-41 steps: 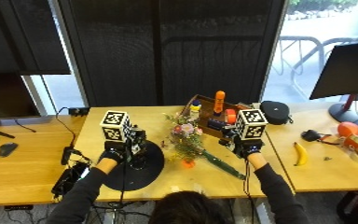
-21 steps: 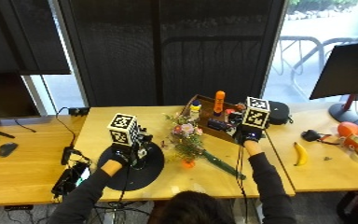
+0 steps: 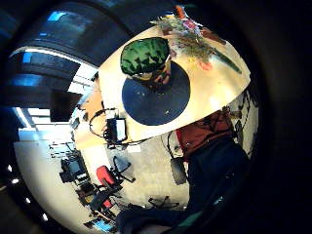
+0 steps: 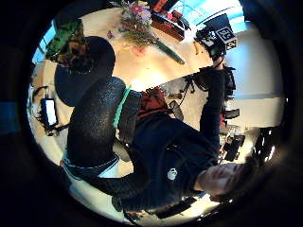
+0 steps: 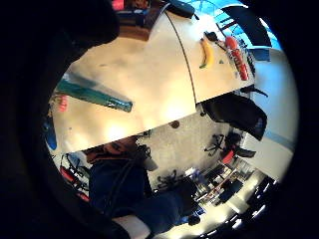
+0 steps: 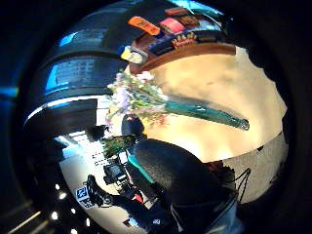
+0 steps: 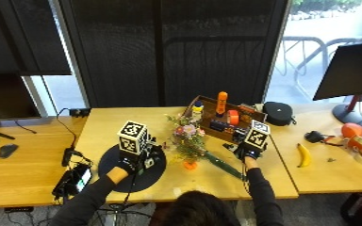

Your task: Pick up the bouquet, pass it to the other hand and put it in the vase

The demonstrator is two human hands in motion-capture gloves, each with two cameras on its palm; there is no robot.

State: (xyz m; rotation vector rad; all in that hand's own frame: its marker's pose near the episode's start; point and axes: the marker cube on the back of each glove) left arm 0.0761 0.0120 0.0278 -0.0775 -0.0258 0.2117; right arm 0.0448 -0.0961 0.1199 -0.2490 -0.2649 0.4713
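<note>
The bouquet [image 7: 189,140], pink and white flowers with a green-wrapped stem [image 7: 222,165], lies on the wooden table between my hands. It also shows in the right thumb side palm view as the bouquet [image 6: 141,100]. My right hand [image 7: 245,151] hovers just right of the stem end, fingers relaxed, holding nothing. My left hand [image 7: 129,163] is over the round black mat [image 7: 152,173]. The green patterned vase [image 3: 145,57] stands upright on that mat. In the outside view my hand mostly hides the vase. The left hand holds nothing.
A wooden tray [image 7: 200,104] with bottles and boxes stands behind the bouquet. A banana [image 7: 304,155] lies right of my right hand, with a black case [image 7: 278,113] behind. A phone [image 7: 78,179] lies at the table's left edge. A small orange thing [image 7: 190,165] sits beside the stem.
My right hand rose a little, then came back down beside the stem end. My left hand drifted slightly right over the mat. The bouquet has not moved.
</note>
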